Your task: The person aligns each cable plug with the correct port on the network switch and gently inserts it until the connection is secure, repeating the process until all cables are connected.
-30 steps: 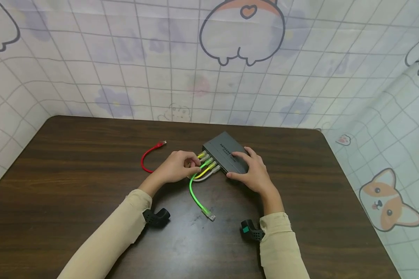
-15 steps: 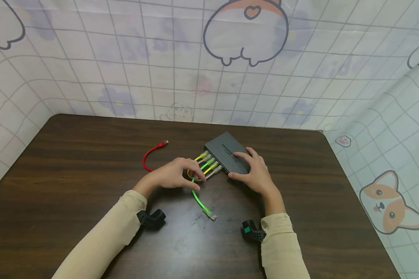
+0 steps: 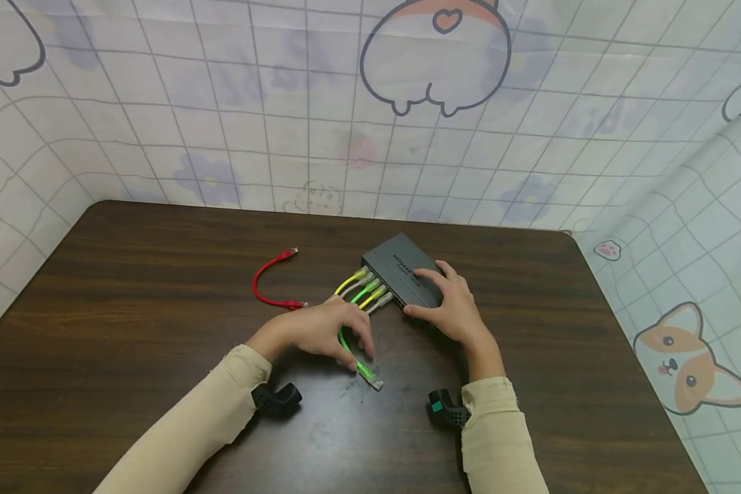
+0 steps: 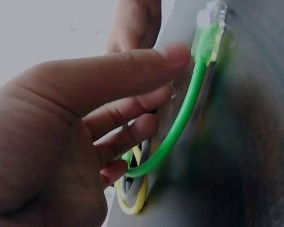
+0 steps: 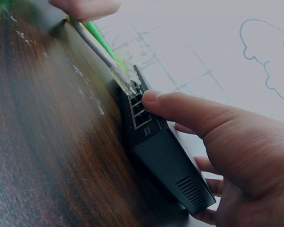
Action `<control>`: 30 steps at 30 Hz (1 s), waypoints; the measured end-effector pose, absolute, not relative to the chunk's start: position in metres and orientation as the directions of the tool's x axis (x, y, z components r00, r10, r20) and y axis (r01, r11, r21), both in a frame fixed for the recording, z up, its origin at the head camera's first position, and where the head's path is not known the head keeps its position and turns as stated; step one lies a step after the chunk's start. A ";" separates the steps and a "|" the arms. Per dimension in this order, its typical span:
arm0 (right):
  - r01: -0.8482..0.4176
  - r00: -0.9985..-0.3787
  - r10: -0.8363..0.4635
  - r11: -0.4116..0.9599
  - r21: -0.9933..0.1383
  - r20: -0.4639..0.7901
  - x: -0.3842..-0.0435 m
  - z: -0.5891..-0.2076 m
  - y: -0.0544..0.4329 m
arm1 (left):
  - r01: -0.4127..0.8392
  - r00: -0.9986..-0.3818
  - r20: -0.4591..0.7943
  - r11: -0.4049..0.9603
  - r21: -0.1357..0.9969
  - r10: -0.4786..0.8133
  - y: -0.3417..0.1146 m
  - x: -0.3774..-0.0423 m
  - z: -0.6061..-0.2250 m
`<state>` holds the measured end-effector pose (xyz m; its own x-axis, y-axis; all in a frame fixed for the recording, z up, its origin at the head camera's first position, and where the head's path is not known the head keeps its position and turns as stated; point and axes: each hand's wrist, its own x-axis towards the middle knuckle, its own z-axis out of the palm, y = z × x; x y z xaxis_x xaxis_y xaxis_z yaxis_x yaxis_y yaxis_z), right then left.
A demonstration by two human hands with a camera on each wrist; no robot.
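A grey NETGEAR network switch point(image 3: 390, 261) lies flat and angled on the table. My right hand point(image 3: 455, 312) grips it, with the thumb by the port side and the fingers across the top and far edge. Several yellow, grey and green network cables point(image 3: 349, 280) are plugged into its left-facing ports. Over their looped parts hovers my left hand point(image 3: 324, 329), its fingers loosely bent and apart. A green cable point(image 4: 183, 113) runs past those fingertips to a loose clear plug point(image 3: 370, 377) on the table. Whether the fingers touch it, I cannot tell.
A short red network cable point(image 3: 258, 276) curves on the table behind my left hand. Unused ports point(image 5: 141, 117) show beside the plugged ones in the right wrist view. Behind the brown table point(image 3: 160, 274) hangs a grid-patterned curtain point(image 3: 253, 123).
My left hand has let go of the cables near the ports and moved toward me, along the green cable to near its loose plug. My right hand stays on the switch.
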<state>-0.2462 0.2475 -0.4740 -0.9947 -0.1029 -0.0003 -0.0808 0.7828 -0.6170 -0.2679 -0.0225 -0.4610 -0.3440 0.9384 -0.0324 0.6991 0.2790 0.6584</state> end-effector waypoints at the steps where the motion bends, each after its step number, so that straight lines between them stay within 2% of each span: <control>1: -0.081 -0.995 -0.103 0.783 -0.617 0.000 -0.246 -0.474 0.247 | 0.717 -0.341 -0.032 0.282 0.637 0.939 -0.021 -0.267 -0.461; 5: -0.080 -0.995 -0.103 0.783 -0.616 -0.002 -0.247 -0.474 0.247 | 0.757 -0.339 -0.040 0.298 0.581 0.940 -0.017 -0.264 -0.464; 11: -0.082 -0.994 -0.107 0.773 -0.629 -0.003 -0.246 -0.473 0.247 | 0.741 -0.375 -0.081 0.351 0.572 0.923 -0.012 -0.259 -0.465; 18: -0.083 -0.994 -0.109 0.773 -0.629 -0.003 -0.246 -0.474 0.248 | 0.724 -0.382 -0.096 0.362 0.587 0.919 -0.012 -0.259 -0.464; 25: -0.077 -0.994 -0.105 0.773 -0.629 -0.007 -0.246 -0.474 0.248 | 0.673 -0.439 -0.096 0.397 0.624 0.894 -0.013 -0.260 -0.464; 30: -0.079 -0.994 -0.107 0.772 -0.631 -0.007 -0.247 -0.474 0.248 | 0.658 -0.452 -0.049 0.371 0.655 0.890 -0.013 -0.264 -0.466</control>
